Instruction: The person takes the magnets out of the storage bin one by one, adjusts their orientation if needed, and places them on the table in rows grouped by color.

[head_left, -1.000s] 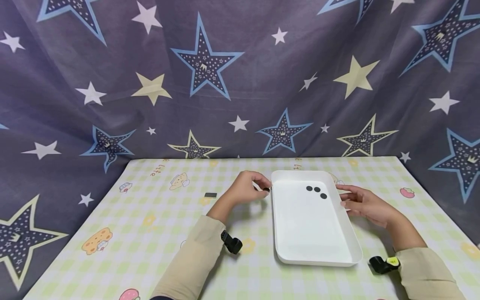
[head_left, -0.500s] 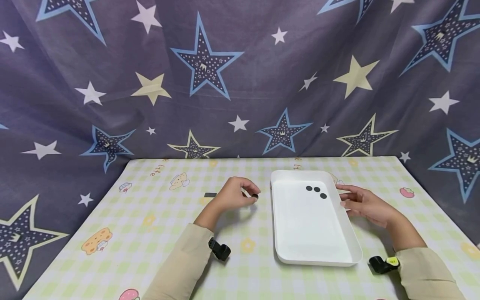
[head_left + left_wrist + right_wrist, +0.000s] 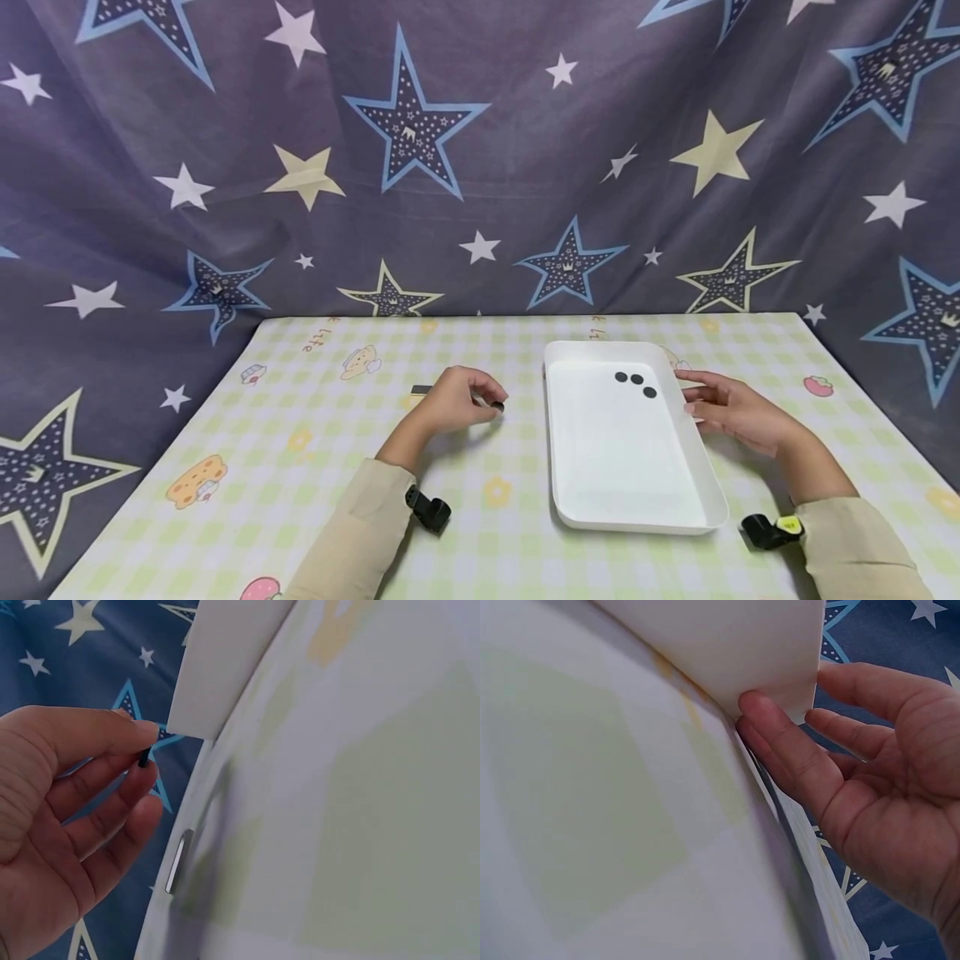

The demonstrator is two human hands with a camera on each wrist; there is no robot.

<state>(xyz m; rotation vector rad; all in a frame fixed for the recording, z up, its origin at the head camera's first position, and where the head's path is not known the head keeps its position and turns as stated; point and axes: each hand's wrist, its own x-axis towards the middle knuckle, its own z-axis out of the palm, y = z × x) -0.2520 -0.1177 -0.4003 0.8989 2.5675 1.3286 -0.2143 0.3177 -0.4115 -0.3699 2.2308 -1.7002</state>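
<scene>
Black disc [image 3: 144, 757] hangs in the left hand's [image 3: 454, 402] fingertip pinch above the table [image 3: 497, 533], apart from the white tray [image 3: 622, 467].
A slackened pinch could drop it; the right hand [image 3: 733, 413], touching the tray, could jostle three discs [image 3: 637, 379] inside.

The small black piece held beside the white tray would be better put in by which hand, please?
Probably the left hand: it pinches the small black piece, left of the white tray, while the right hand touches the tray's opposite side.

Red "life" lettering [image 3: 316, 341] on checked tablecloth [image 3: 510, 558]
</scene>
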